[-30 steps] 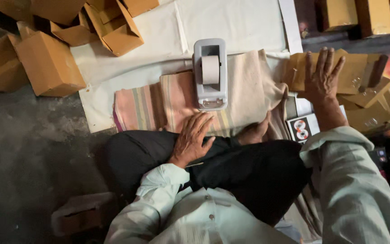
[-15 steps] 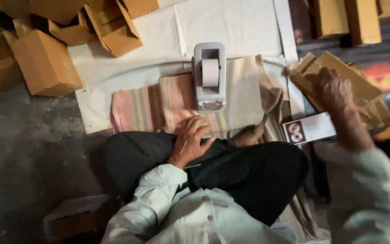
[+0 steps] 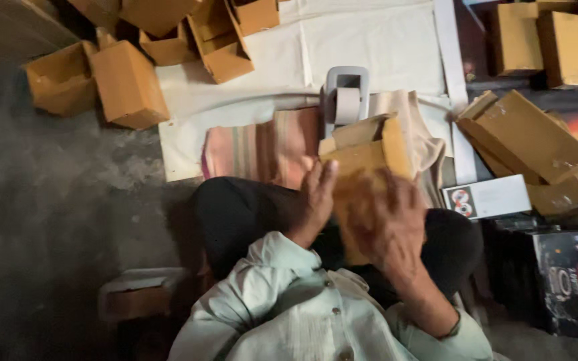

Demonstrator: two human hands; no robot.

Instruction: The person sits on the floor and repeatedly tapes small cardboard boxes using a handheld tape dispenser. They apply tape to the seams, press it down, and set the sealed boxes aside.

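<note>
I sit cross-legged on the floor and hold a flat brown cardboard box (image 3: 364, 157) over my lap with both hands. My right hand (image 3: 391, 227) grips its near right side and is blurred. At the box's left edge my left hand (image 3: 313, 200) has its fingers spread against the cardboard. Just beyond the box a grey tape dispenser (image 3: 346, 100) with a roll of tape stands on a striped cloth (image 3: 262, 144).
Several folded brown boxes (image 3: 162, 47) lie at the upper left. A stack of flat cardboard blanks (image 3: 536, 144) sits at the right, more boxes (image 3: 543, 40) behind. A white card (image 3: 493, 197) and a dark printed package (image 3: 563, 281) lie by my right knee. White sheet (image 3: 369, 40) covers the floor ahead.
My right hand left the stack of flat cardboard at the right, carrying one box to my lap. My left hand rose from my knee to meet it.
</note>
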